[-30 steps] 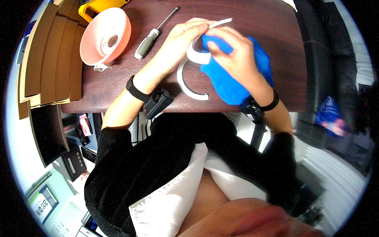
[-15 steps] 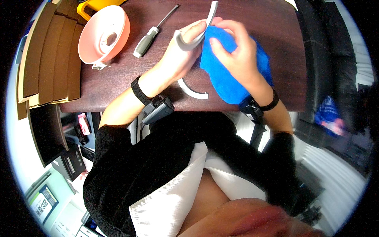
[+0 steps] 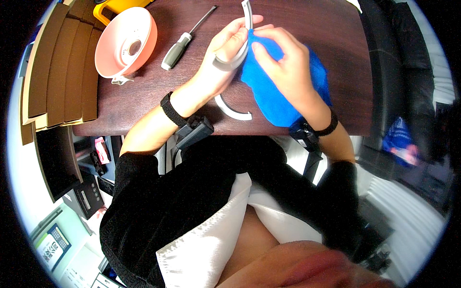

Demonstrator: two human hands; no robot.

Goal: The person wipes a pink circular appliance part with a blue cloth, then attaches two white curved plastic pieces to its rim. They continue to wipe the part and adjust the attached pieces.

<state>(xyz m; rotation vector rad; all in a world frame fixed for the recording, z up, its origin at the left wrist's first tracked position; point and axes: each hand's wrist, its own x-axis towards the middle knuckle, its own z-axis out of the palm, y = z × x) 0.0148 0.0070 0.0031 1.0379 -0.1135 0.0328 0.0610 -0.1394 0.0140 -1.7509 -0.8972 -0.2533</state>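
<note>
Left hand (image 3: 224, 45) is pinching a curved white strip (image 3: 235, 63) between thumb and fingers, to steady it, we are judging; right hand (image 3: 288, 57), just beside, is pinching a blue cloth (image 3: 276, 98) up to the strip. Below the left hand, a second white strip (image 3: 232, 113) is lying, upper end hidden. We are not making out where cloth meets strip. Left of both hands: screwdriver (image 3: 177, 51), pink bowl (image 3: 106, 53), yellow container (image 3: 115, 7) cut off.

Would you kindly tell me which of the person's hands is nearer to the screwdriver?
The left hand is nearer, to the right of the screwdriver and holding a curved white piece; the right hand is farther right, holding the blue cloth.
</note>
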